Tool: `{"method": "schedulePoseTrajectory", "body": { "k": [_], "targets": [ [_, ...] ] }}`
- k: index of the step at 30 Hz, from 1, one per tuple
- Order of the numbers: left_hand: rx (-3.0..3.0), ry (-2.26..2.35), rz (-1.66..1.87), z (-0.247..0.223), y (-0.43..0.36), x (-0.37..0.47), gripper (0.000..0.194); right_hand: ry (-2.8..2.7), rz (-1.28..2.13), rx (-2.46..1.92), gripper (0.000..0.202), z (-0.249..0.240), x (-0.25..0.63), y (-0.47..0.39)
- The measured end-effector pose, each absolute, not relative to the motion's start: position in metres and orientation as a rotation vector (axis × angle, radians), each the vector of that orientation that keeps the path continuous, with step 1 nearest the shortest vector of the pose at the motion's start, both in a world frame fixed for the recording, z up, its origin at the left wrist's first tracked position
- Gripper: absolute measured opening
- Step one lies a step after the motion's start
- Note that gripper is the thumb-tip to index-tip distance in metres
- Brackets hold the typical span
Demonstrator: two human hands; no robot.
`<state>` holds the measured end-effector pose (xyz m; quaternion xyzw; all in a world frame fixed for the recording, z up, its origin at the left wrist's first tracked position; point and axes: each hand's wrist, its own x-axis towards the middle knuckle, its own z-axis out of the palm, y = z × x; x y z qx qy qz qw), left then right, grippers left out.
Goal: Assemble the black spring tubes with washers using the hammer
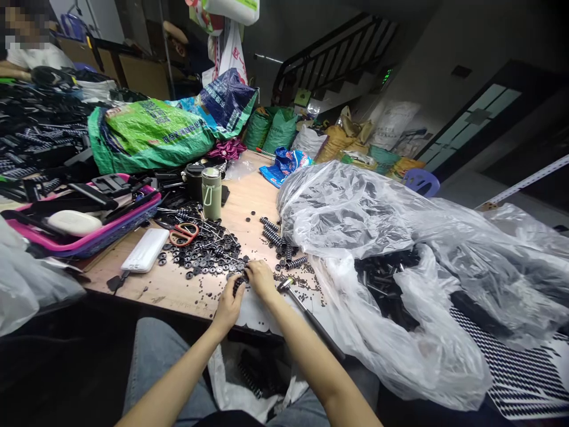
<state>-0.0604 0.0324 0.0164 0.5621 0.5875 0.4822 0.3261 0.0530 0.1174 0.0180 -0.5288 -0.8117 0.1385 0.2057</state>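
My left hand (pixel 228 303) is closed around a short black cylinder (pixel 239 284) with a pale pattern, mostly hidden by the fingers. Right beside it, my right hand (pixel 261 279) has its fingers bent and pinched at a small dark piece too hidden to name. Just beyond both hands spreads a pile of black washers (pixel 217 270) with thin metal rods among it. Patterned black-and-white cylinders (pixel 272 234) lie farther back, and tiny dark bits (pixel 306 281) are scattered to the right. A hammer (pixel 311 320) rests by my right forearm.
Orange-handled scissors (pixel 184 235), a white power bank (pixel 145 250) and a green bottle (pixel 211 194) stand or lie left of the pile. A pink basket (pixel 153 204) holds black parts. Clear plastic bags (pixel 351 207) cover the right side. Another person (pixel 35 56) sits at far left.
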Motion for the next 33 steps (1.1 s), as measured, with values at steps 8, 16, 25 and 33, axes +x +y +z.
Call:
{"method": "schedulePoseTrajectory", "body": {
  "k": [8, 16, 25, 33],
  "targets": [
    [1.379, 1.643, 1.212, 0.031, 0.040, -0.077, 0.031, -2.265, 0.385, -1.491, 0.017, 0.010, 0.046, 0.128],
    [1.447, 1.659, 1.183, 0.026, 0.041, -0.083, 0.031, -2.146, 0.522, -1.413, 0.026, 0.019, 0.053, 0.123],
    [1.589, 1.604, 1.003, 0.027, 0.045, -0.067, 0.038, -1.871, 0.858, -1.330, 0.021, 0.026, 0.062, 0.094],
    [1.722, 1.611, 0.963, 0.036, 0.042, -0.067, 0.037, -1.587, 1.033, -1.282, 0.020, 0.038, 0.062, 0.084]
  ]
}}
